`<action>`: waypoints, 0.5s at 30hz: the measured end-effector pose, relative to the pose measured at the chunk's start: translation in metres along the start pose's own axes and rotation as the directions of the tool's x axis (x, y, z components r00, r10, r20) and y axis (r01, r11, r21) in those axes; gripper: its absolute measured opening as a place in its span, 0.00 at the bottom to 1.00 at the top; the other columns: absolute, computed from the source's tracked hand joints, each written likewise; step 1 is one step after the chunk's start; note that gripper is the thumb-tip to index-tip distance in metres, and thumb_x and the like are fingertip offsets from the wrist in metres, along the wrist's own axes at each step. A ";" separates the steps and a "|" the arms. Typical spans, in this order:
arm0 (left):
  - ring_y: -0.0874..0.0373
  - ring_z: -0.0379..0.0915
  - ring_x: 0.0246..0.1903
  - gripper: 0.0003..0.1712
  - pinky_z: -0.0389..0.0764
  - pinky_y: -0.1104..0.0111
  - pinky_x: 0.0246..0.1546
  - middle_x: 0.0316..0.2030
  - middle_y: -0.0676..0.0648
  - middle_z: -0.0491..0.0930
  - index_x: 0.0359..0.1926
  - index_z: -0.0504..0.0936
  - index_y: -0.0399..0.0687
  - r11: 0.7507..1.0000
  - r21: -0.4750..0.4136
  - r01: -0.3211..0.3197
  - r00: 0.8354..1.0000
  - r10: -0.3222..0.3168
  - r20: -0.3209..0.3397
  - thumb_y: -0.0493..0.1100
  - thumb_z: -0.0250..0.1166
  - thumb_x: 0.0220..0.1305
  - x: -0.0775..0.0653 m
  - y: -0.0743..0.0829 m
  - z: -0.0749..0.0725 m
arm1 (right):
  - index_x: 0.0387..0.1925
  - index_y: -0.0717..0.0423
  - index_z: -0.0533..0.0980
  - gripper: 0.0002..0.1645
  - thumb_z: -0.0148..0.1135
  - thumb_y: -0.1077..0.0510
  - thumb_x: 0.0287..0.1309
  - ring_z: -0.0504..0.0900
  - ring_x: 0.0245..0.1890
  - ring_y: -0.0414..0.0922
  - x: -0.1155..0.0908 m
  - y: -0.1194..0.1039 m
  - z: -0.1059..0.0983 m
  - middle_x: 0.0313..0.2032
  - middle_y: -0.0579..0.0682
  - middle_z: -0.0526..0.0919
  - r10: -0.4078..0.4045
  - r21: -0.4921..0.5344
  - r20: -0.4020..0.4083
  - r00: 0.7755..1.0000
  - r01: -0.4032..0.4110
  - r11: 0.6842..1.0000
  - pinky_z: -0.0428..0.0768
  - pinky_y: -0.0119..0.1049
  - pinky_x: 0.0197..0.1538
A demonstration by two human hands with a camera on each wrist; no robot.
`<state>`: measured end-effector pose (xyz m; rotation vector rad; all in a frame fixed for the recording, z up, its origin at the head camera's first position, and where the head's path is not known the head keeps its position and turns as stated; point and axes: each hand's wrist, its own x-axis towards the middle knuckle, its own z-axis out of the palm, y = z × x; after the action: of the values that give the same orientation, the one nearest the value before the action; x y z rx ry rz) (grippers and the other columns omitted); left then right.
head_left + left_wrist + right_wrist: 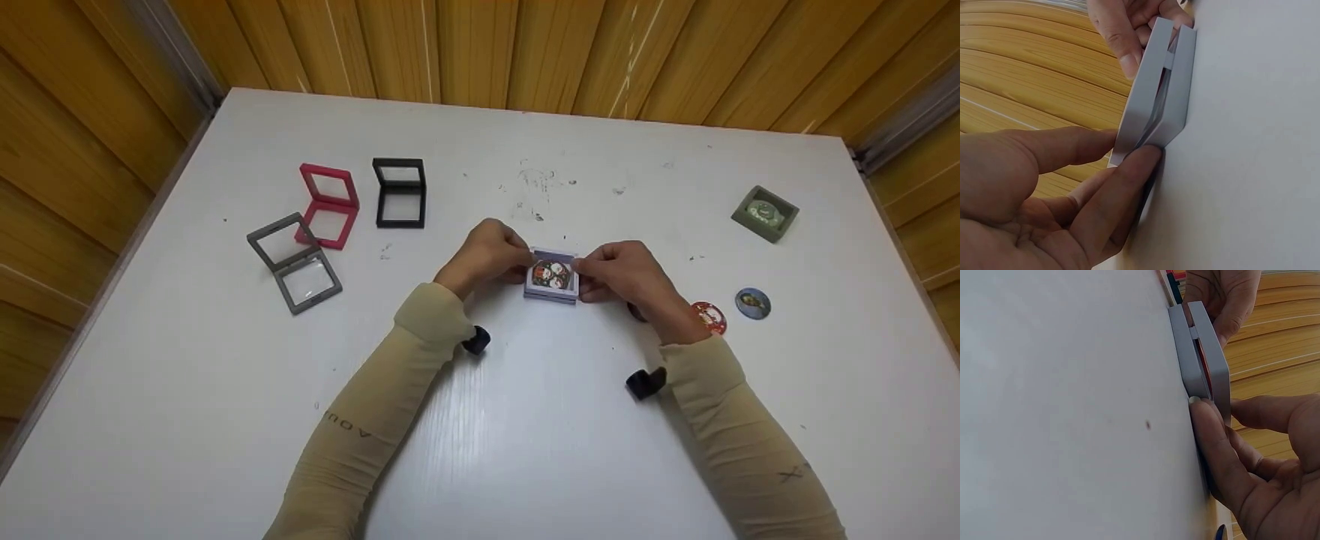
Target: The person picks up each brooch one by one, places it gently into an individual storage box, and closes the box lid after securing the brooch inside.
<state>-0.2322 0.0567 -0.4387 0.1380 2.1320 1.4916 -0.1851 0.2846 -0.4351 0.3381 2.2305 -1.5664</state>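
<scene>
Looking down, we see a white desk [562, 420] filling most of the frame. At centre, the left hand [491, 251] and right hand [626, 274] face each other, fingers bent in a narrow pinch, each gripping one side of a lilac case. Left of centre stand three open hinged frames: a grey frame [292, 264], a red frame [335, 204] and a black frame [400, 185]. The lilac case [551, 292] is on the desk between the hands, its halves slightly apart. At right sits a green box [780, 232]. Smallest are a patterned badge [551, 275] inside the case and, at right, a blue badge [753, 304] and a partly hidden red badge [709, 319]. We judge the case light and stiff, its clear film delicate; its rigid side edges suit fingers best.
</scene>
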 end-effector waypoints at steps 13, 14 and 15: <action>0.55 0.89 0.36 0.07 0.87 0.70 0.39 0.42 0.41 0.89 0.44 0.88 0.32 1.000 0.016 0.014 1.000 -0.014 -0.001 0.33 0.73 0.67 0.000 0.002 0.000 | 0.45 0.72 0.79 0.17 0.68 0.58 0.71 0.88 0.27 0.40 -0.001 -0.001 0.000 0.29 0.53 0.87 -0.009 -0.015 -0.001 1.000 0.009 1.000 0.88 0.34 0.36; 0.55 0.89 0.36 0.08 0.87 0.70 0.39 0.42 0.41 0.89 0.44 0.88 0.32 1.000 0.019 0.016 1.000 -0.016 -0.001 0.33 0.73 0.67 0.000 0.002 0.000 | 0.46 0.72 0.79 0.17 0.68 0.58 0.71 0.88 0.27 0.40 -0.001 -0.001 0.000 0.29 0.53 0.87 -0.008 -0.018 -0.001 1.000 0.008 1.000 0.88 0.34 0.36; 0.54 0.89 0.36 0.08 0.87 0.70 0.39 0.42 0.41 0.88 0.45 0.88 0.32 1.000 0.021 0.020 1.000 -0.020 0.000 0.33 0.73 0.67 0.000 0.002 0.000 | 0.46 0.72 0.79 0.17 0.68 0.58 0.71 0.88 0.27 0.40 -0.001 -0.001 0.000 0.29 0.53 0.87 -0.007 -0.019 -0.001 1.000 0.007 1.000 0.88 0.34 0.36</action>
<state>-0.2327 0.0573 -0.4364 0.1245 2.1429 1.4589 -0.1845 0.2841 -0.4341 0.3268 2.2482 -1.5475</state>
